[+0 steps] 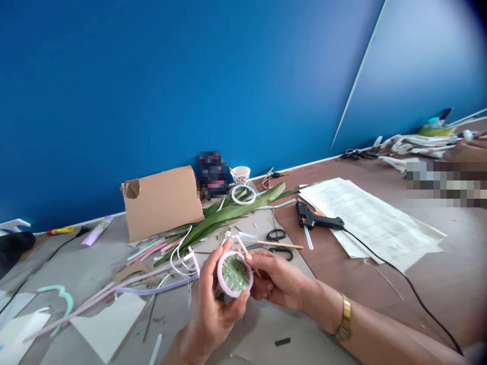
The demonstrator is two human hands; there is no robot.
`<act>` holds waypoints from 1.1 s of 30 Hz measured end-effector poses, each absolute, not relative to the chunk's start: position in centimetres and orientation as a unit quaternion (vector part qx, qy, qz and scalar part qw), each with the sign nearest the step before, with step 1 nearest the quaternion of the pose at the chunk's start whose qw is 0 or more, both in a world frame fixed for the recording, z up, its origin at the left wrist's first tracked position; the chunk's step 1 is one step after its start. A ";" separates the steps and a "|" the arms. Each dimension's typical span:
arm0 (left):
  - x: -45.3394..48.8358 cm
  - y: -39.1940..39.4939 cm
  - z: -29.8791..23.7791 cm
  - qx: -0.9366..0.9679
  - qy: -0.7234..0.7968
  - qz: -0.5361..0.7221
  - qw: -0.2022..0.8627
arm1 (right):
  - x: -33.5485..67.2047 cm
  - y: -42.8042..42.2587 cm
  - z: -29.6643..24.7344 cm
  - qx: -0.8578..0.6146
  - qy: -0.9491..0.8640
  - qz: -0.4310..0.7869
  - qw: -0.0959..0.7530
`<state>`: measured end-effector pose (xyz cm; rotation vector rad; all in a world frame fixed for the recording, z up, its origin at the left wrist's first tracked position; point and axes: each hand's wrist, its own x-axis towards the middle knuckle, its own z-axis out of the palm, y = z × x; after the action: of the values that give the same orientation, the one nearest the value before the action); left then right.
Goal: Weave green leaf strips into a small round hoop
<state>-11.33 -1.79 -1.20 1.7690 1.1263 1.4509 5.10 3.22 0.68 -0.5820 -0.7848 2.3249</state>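
Observation:
My left hand [213,299] is closed round a small round ring [235,274] with a white-pink rim and a woven green leaf mat inside it, held up facing me. My right hand [276,278] pinches the ring's right edge and also holds a thin wooden stick [243,247] that points up and to the left. A gold watch [345,318] is on my right wrist. Long pink, white and lilac paper strips [152,281] trail off to the left from beside the ring.
Green leaves [228,213], a white ring [244,194], black scissors [279,242], a black glue gun [315,219] with its cord, printed sheets [373,218], a folded cardboard piece [162,202] and a paper cup [241,175] lie on the table before the blue wall.

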 end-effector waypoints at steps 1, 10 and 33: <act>-11.2 -1.8 -1.1 0.652 0.425 0.553 0.298 | 5.1 3.1 0.6 -0.201 -0.288 0.891 0.289; -9.9 -2.0 0.5 0.483 0.471 0.644 0.361 | 4.7 2.6 0.8 -0.133 -0.272 0.915 0.267; -10.8 0.0 1.8 0.117 0.261 0.556 0.780 | 4.4 2.6 0.6 -0.363 -0.695 0.365 0.502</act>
<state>-10.77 0.01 1.75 0.2537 0.5646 1.2010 4.40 2.57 0.61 -0.8773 -1.6798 0.8815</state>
